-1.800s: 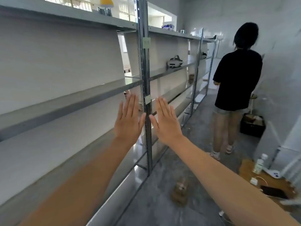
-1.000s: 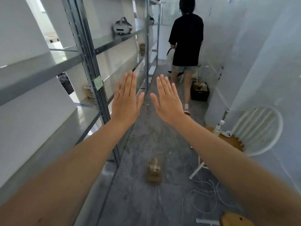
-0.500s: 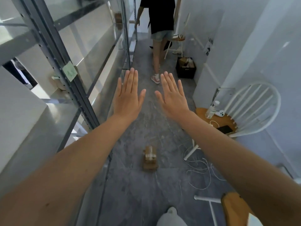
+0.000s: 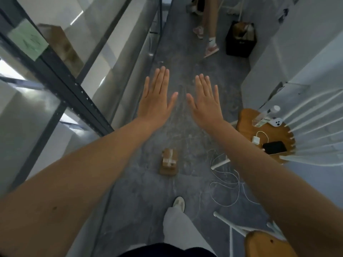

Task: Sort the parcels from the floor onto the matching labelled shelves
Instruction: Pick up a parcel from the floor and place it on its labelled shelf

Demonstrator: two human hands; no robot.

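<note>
Out ahead of me, my left hand (image 4: pixel 157 101) and right hand (image 4: pixel 204 104) hover flat and empty, fingers straight, thumbs near but apart. Nearer than them, the parcel (image 4: pixel 168 161) lies on the grey floor (image 4: pixel 141 201), between the shelving (image 4: pixel 78 101) on the left and the chair (image 4: pixel 259 130) on the right. I'd step in, crouch, take the parcel by both long sides and read its label before lifting, avoiding the white cable (image 4: pixel 225 183) just right of it. Since half a second ago the view has tipped down: my shoe (image 4: pixel 179 203) shows fully, and the far person (image 4: pixel 209 25) is cut to legs.
</note>
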